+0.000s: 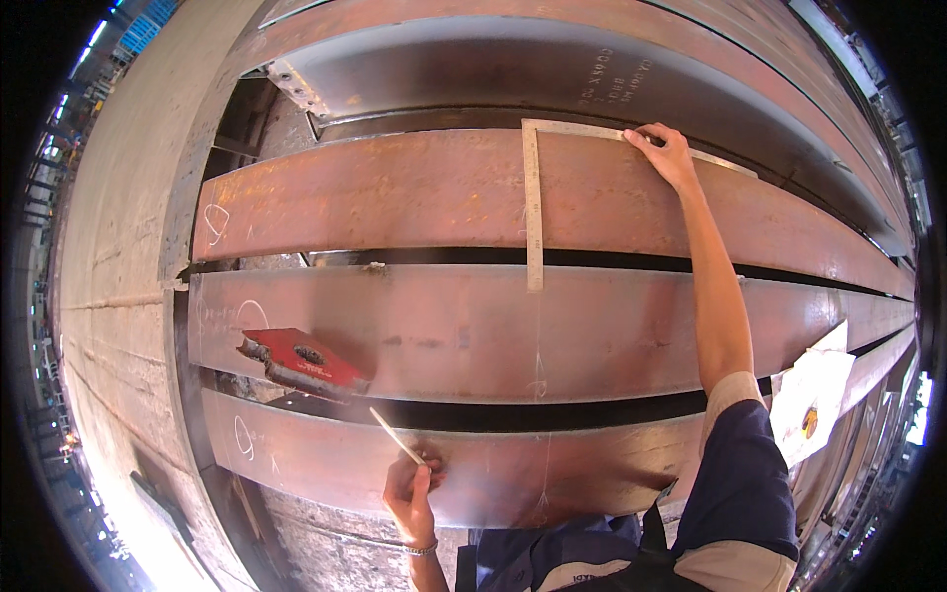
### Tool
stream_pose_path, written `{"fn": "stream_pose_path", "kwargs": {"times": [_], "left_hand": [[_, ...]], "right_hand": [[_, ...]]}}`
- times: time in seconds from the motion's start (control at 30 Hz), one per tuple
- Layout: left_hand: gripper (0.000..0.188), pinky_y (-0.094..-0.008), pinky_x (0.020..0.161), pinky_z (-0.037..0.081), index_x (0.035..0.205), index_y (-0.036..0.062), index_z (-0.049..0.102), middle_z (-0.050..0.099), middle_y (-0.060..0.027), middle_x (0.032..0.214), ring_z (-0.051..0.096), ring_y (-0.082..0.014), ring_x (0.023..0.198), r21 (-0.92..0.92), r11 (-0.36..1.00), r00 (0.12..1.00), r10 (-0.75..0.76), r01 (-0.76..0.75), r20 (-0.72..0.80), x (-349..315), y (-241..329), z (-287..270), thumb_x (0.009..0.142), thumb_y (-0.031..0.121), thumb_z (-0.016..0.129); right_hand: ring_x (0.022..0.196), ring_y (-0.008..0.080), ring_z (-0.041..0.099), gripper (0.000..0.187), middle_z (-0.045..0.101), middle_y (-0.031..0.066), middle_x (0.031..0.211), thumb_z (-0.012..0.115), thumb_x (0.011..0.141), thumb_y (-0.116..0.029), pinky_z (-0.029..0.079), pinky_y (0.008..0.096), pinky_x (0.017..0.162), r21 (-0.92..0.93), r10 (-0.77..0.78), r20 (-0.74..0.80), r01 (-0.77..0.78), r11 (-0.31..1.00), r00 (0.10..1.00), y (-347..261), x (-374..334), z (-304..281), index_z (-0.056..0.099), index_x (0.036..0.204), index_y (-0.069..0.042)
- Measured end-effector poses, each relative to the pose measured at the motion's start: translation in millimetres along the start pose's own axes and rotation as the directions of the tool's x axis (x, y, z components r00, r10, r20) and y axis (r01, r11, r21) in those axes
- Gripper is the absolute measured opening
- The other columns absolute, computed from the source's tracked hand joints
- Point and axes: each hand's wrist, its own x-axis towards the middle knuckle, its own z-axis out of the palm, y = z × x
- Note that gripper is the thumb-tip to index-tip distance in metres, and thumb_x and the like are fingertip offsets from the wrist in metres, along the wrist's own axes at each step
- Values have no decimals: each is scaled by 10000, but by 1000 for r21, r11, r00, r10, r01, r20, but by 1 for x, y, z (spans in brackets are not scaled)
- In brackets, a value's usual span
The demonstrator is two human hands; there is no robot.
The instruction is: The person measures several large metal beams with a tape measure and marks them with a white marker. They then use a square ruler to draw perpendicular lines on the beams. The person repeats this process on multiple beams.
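My right hand [663, 153] reaches far across and pinches the long arm of a steel framing square [577, 128]. The square lies on a rust-brown steel beam [395, 192], one arm along the far edge. Its other arm crosses the beam toward me and ends over the middle beam [444, 331]. My left hand [412, 491], closed, holds a thin white marking stick [393, 431] above the nearest beam [326, 459], its tip pointing away to the left. A red welding magnet [306, 357] with dark, rough edges sits on the middle beam, left of the stick.
Dark gaps [473, 414] run between the beams. Thin white lines and circled marks show on their faces. A white paper sheet [814, 395] with a small orange-yellow thing on it lies at the right. Beyond stands a deeper grey beam [464, 69]; a wide pale surface [128, 266] lies left.
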Motion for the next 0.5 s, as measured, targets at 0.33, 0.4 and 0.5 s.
{"fn": "stream_pose_path", "kwargs": {"times": [0.33, 0.4, 0.5], "left_hand": [[418, -274, 684, 568, 1235, -93, 619, 722, -160, 1013, 715, -195, 775, -37, 999, 1000, 1, -1, 2, 0, -1, -1, 980, 233, 681], [414, -266, 689, 558, 1230, -79, 620, 725, -146, 997, 709, -180, 768, -34, 999, 1000, -8, 8, 3, -2, -1, 0, 979, 244, 683], [406, -258, 694, 548, 1227, -63, 621, 728, -131, 972, 703, -165, 760, -20, 1000, 1000, -9, 9, -3, -1, 0, 0, 977, 250, 685]], "right_hand": [[1033, 300, 673, 559, 735, 90, 1029, 717, 842, -609, 486, 429, 954, -29, 36, -11, -36, 999, 999, 2, 5, 3, 798, 1033, -90], [1037, 302, 671, 567, 734, 89, 1039, 709, 844, -615, 485, 433, 958, -27, 48, 4, -48, 998, 999, 1, 4, 2, 798, 1031, -88], [1043, 308, 669, 578, 730, 95, 1048, 704, 843, -623, 483, 437, 963, -26, 6, -16, -6, 1000, 1000, 2, 1, 1, 798, 1029, -83]]}}
